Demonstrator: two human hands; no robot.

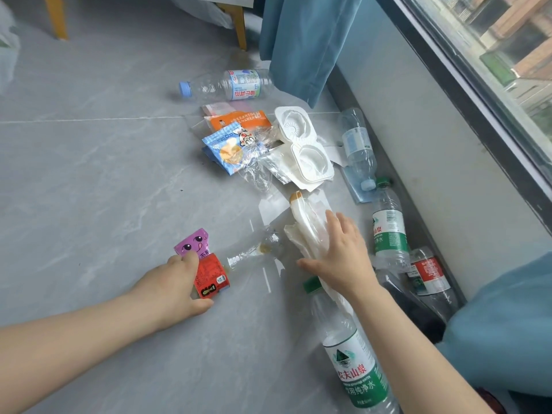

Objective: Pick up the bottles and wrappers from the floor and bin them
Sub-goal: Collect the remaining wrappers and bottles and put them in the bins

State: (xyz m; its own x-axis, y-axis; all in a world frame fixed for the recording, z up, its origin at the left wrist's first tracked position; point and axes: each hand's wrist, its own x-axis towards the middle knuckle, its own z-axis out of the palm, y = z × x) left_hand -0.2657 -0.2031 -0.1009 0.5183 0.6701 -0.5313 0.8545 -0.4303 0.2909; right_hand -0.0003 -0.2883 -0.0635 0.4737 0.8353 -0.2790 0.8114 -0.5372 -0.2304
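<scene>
Your left grip (182,279) pinches the red wrapper (212,274) on the floor (89,174) while your right grip (340,252), fingers straight, presses the white wrapper (304,228), probably gathering both before binning.

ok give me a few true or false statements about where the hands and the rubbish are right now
1. The left hand grips the red wrapper. True.
2. The right hand holds a bottle off the floor. False: its fingers lie straight on the white wrapper.
3. The blue-capped bottle stands upright. False: it lies on its side.
4. The white tray lies beside the blue snack wrapper. True.
</scene>
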